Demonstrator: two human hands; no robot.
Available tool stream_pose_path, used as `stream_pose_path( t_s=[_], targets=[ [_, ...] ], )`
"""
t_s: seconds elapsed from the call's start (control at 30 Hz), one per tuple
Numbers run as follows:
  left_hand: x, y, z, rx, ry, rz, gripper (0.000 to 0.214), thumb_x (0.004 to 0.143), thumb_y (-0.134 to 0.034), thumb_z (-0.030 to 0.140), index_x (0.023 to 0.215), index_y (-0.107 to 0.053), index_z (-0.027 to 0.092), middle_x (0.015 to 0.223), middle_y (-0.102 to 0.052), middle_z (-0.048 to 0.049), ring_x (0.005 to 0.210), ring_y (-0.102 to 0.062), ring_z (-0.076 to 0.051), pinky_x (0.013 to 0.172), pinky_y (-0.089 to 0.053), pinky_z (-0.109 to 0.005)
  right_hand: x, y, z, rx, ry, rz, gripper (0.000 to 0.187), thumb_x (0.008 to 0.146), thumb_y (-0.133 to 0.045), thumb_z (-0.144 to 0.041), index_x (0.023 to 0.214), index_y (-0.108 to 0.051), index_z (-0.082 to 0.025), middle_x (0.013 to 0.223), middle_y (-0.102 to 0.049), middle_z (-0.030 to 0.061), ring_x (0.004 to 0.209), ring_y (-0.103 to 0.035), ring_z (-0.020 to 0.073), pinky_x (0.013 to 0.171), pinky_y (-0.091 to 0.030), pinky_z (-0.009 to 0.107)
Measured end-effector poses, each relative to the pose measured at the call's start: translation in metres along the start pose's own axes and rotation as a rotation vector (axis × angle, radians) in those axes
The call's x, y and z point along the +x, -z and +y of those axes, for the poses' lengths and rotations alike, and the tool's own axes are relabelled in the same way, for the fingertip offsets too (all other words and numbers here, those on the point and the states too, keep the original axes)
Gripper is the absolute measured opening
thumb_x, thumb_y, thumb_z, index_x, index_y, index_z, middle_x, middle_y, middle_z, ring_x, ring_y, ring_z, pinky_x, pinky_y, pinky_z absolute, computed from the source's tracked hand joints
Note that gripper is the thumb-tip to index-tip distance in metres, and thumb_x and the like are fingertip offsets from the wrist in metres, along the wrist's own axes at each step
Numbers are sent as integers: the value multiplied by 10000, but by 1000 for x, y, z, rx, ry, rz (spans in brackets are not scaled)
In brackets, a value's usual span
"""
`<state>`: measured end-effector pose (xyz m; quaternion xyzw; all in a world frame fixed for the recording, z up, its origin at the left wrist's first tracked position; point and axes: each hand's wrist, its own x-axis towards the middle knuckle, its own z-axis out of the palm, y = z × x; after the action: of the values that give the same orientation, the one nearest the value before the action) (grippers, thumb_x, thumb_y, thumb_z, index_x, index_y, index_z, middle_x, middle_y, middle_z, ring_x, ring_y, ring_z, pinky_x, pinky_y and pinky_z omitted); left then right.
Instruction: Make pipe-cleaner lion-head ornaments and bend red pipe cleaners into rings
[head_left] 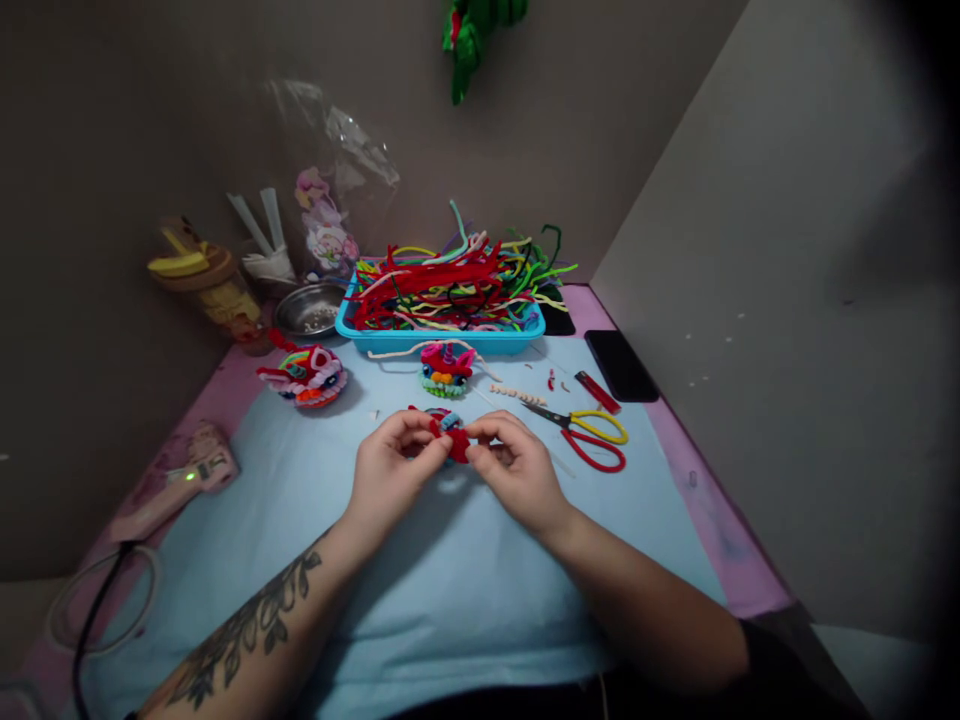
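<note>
Red fuzzy chenille-stem piece with a blue part, one in number, held above the middle of the pale blue cloth between two bare hands. Thumb and fingers of the left hand pinch its left side; those of the right hand pinch its right side. Beyond lie two multicoloured chenille animal heads, one mainly red and pink at left, one red-topped with a green fringe at centre. One bright blue rectangular plastic basket holds many coloured stems, too tangled to count. At right: one pair of scissors with one yellow and one red handle loop, and one black phone.
</note>
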<state>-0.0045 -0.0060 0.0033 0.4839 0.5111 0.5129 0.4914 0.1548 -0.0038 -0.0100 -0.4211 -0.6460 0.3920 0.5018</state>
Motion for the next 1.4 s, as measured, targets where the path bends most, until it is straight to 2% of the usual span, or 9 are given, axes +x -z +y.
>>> stream_pose_path(
  t_s=[0.23, 0.3, 0.4, 0.47, 0.63, 0.93, 1.13, 1.27, 1.4],
  targets=[
    [0, 2, -4, 168, -31, -116, 272, 726, -689, 263, 849, -455, 198, 706, -694, 11, 668, -683, -140, 633, -500, -224, 5, 10, -2, -132, 31, -40, 90, 797, -608, -150, 720, -637, -186, 703, -605, 15, 671, -576, 133, 571, -452, 239],
    [1, 3, -6, 196, -19, -174, 280, 745, -673, 274, 857, -424, 209, 703, -696, 15, 663, -682, -143, 633, -496, -231, 6, 14, -2, -160, 124, -63, 80, 811, -591, -139, 801, -650, -192, 778, -623, 32, 735, -589, 146, 608, -472, 253],
    [1, 5, -8, 255, -19, -268, 282, 766, -649, 274, 880, -397, 219, 695, -694, 26, 647, -670, -136, 633, -490, -236, 7, 21, 0, -256, 310, -135, 226, 845, -537, -127, 1026, -642, -210, 1023, -616, 83, 957, -584, 187, 780, -501, 325],
    [1, 5, -9, 288, -23, -318, 274, 768, -637, 258, 886, -392, 221, 701, -692, 28, 649, -667, -134, 633, -490, -236, 9, 23, 2, -329, 367, -195, 266, 856, -515, -119, 1071, -635, -220, 1087, -595, 93, 1027, -562, 200, 873, -480, 368],
    [0, 4, -10, 321, -25, -383, 241, 777, -625, 268, 851, -401, 220, 742, -691, 16, 688, -682, -140, 630, -499, -230, 13, 22, 3, -295, 287, -271, 140, 847, -531, -121, 894, -639, -196, 1011, -587, 82, 978, -575, 186, 870, -477, 353],
    [-1, 1, -5, 247, -73, -216, 239, 743, -663, 253, 768, -431, 206, 672, -607, 36, 636, -657, -133, 611, -514, -236, 12, 19, 0, -213, 147, -159, 136, 818, -560, -108, 722, -624, -180, 773, -567, 23, 742, -574, 137, 714, -474, 277],
    [0, 0, 1, 256, -133, -101, 226, 710, -683, 221, 683, -461, 186, 607, -536, 50, 571, -586, -94, 555, -475, -192, 7, 15, 6, -229, 248, -93, 140, 837, -564, -132, 827, -686, -200, 825, -614, 48, 790, -606, 153, 730, -504, 299],
    [-1, 3, 1, 308, -187, -60, 173, 723, -684, 210, 709, -516, 174, 638, -578, 35, 581, -588, -89, 572, -477, -188, 4, 11, 9, -269, 322, -63, 158, 846, -561, -151, 904, -698, -203, 863, -645, 67, 830, -615, 172, 756, -516, 324],
    [-4, 2, 0, 324, -237, -54, 150, 740, -681, 210, 720, -537, 174, 653, -606, 29, 606, -618, -98, 601, -497, -190, 2, 7, 6, -258, 308, -10, 111, 840, -589, -179, 867, -697, -181, 806, -635, 65, 788, -615, 166, 718, -517, 303]
  ],
)
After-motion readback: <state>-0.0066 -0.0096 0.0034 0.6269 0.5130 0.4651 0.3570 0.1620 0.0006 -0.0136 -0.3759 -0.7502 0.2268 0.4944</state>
